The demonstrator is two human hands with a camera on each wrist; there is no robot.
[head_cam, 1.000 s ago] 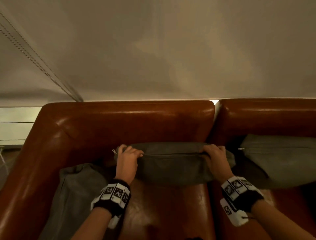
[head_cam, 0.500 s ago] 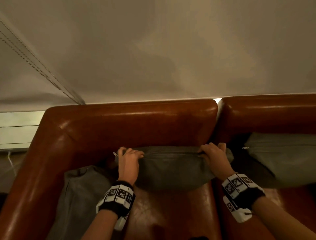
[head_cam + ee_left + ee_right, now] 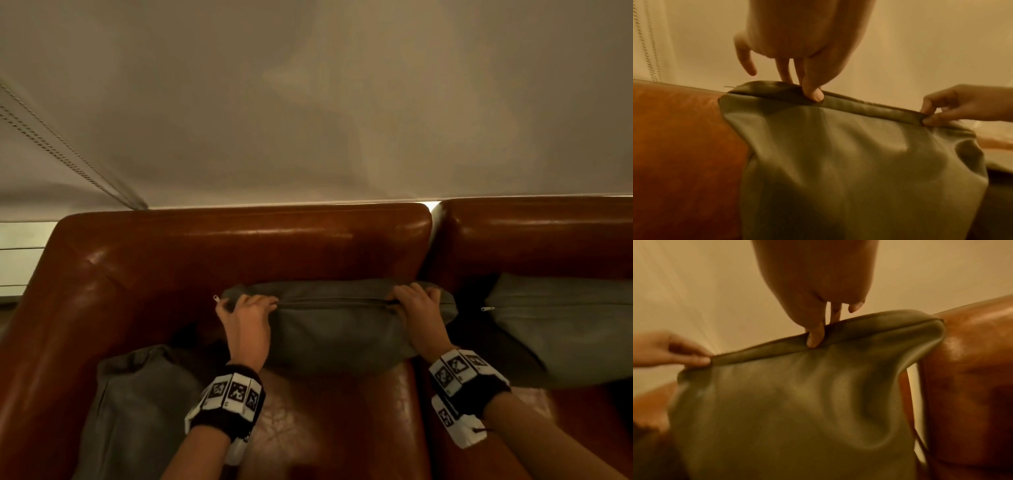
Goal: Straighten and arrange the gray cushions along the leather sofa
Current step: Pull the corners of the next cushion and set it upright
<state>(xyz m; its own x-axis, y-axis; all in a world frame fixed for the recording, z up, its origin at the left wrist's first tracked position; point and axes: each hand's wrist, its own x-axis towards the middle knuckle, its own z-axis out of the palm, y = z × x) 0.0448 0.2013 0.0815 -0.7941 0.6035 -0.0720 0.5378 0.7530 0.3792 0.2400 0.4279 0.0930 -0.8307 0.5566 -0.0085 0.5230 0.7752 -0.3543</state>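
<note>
Pinching the zippered top seam of the middle soft gray fabric cushion [image 3: 337, 322] with left hand [image 3: 247, 323] and right hand [image 3: 418, 313], they've barely shifted it, still upright against the glossy brown leather sofa [image 3: 239, 246] backrest, so basically just fine-tuning it now.

Dim, warm amber light throughout. Head view: glare streaks along the top of the leather sofa [image 3: 239, 233] backrest, a bright strip behind it at the wall; deep shadow under the middle gray cushion [image 3: 342, 329]. Wide-angle bending at the edges. Both wrist views soft, orange-tinted; right wrist view motion-blurred, worst toward its lower corners.
</note>
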